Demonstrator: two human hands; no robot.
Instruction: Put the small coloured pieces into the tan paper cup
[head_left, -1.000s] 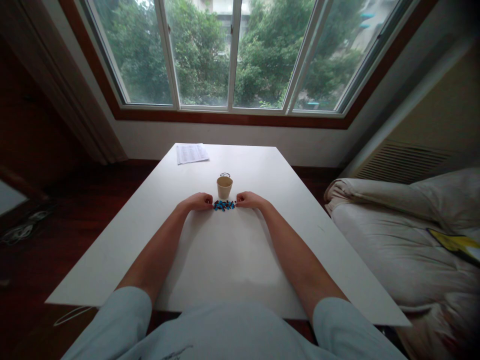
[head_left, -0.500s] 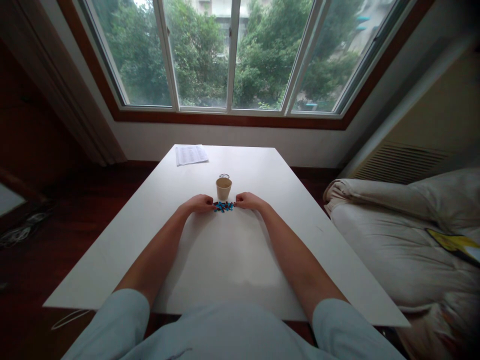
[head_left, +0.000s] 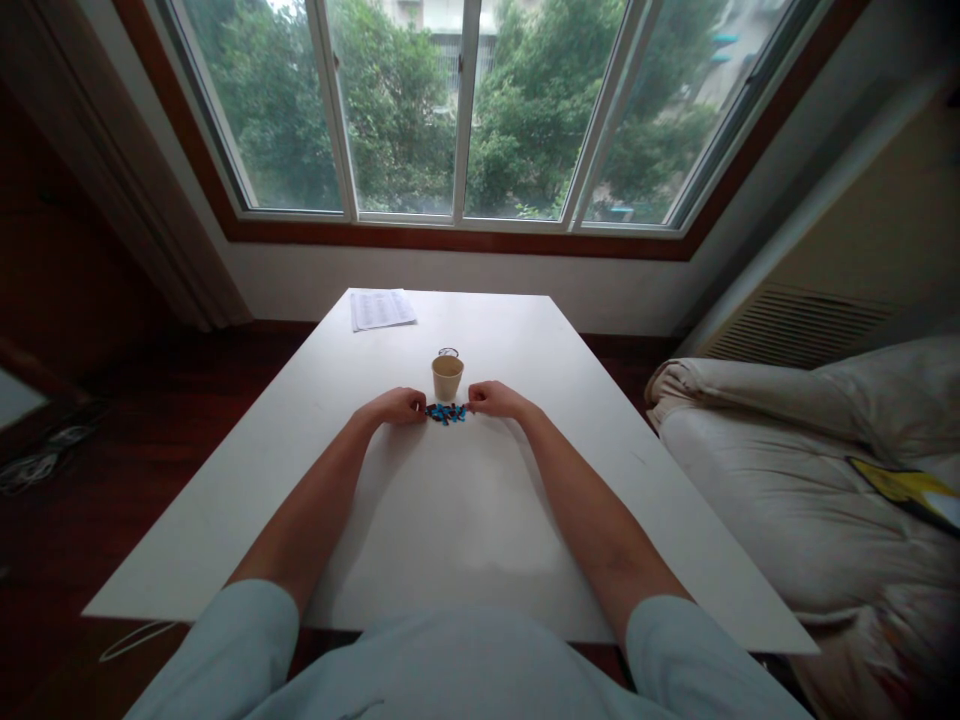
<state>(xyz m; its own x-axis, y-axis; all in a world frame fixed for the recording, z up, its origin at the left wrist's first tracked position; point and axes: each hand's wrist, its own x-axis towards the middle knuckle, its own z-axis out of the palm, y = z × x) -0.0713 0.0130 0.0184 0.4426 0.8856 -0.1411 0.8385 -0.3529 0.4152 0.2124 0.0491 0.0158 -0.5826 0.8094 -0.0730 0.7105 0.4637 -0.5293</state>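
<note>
A small pile of blue and dark red pieces [head_left: 448, 413], too small to name, lies on the white table [head_left: 465, 520]. Just behind it stands an upright tan paper cup [head_left: 448, 380], its open mouth facing up. My left hand [head_left: 401, 405] rests at the pile's left edge, fingers curled together. At the right edge, close to the cup, my right hand [head_left: 491, 400] is closed too, fingertips touching or nearly touching the pieces. Whatever either hand pinches is too small to make out. Behind the cup, a thin dark ring [head_left: 448, 352] is partly hidden by its rim.
Printed sheets of paper [head_left: 382, 309] lie at the table's far left corner. A beige padded seat [head_left: 750, 480] stands along the right side. Beyond the table is a wide window [head_left: 457, 120]. White cables [head_left: 45, 460] lie on the floor at left.
My right hand has shifted very slightly up and to the left. My left hand has barely moved. The cup stands where it was, and the pile looks slightly rearranged.
</note>
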